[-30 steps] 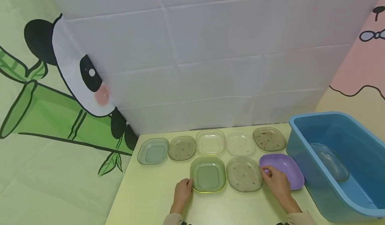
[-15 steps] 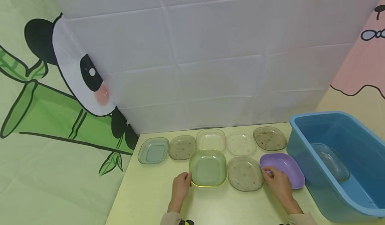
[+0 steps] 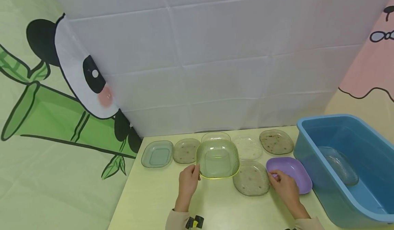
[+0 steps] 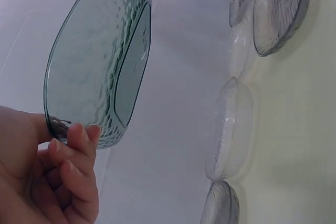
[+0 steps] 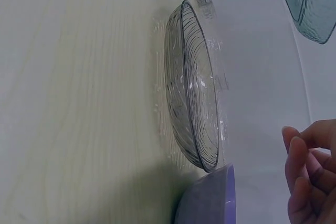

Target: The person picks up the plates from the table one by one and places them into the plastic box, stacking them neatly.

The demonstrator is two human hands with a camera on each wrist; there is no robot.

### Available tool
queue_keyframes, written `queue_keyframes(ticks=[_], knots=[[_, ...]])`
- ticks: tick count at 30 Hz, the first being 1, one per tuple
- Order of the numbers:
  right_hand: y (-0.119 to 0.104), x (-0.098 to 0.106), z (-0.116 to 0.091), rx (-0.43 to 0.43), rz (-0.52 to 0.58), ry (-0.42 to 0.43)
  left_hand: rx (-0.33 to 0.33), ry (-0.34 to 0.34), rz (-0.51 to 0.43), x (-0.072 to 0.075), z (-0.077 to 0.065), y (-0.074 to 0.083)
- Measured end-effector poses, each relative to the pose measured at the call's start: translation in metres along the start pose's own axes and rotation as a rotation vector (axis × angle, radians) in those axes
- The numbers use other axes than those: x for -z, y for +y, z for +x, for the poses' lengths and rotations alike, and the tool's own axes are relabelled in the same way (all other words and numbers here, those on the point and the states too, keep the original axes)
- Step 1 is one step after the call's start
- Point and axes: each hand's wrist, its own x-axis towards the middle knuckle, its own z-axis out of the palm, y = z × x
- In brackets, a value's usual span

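You can read no text, label, brand, number or sign in any of the three views. In your left wrist view, toward eleven o'clock, the base of the green dish [image 4: 97, 61] carries a small faint mark, too small to make out. On the wall cloth [image 3: 215, 79] you see drawings, a panda [image 3: 72, 72] between nine and ten o'clock and a bow [image 3: 386, 36] between two and three.

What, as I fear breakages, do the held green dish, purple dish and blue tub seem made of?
Green dish: glass or clear plastic; glossy, see-through, rippled walls. Purple dish: probably plastic; smooth, opaque, soft highlights. Blue tub: likely plastic; satin, evenly coloured, thick rim.
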Motion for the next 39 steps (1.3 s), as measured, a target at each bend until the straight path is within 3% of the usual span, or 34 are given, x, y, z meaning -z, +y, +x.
queue_keyframes(ticks=[7,12,20,28,34,39], knots=[[0.000,-0.001,0.001,-0.002,0.005,0.014,-0.030,0.007,-0.053,-0.003,0.002,0.026],[-0.001,0.001,0.001,-0.009,0.014,-0.001,-0.032,-0.024,-0.085,-0.011,-0.004,0.037],[-0.005,0.002,0.007,-0.003,0.051,0.046,-0.034,-0.046,-0.097,-0.025,-0.013,0.043],[-0.024,0.009,0.017,0.052,0.180,0.089,-0.053,-0.029,-0.086,-0.036,-0.019,0.043],[-0.041,0.018,0.018,0.064,0.261,-0.053,-0.065,-0.018,-0.083,-0.041,-0.022,0.043],[-0.052,0.023,0.017,0.061,0.236,-0.159,-0.047,-0.034,-0.090,-0.043,-0.023,0.041]])
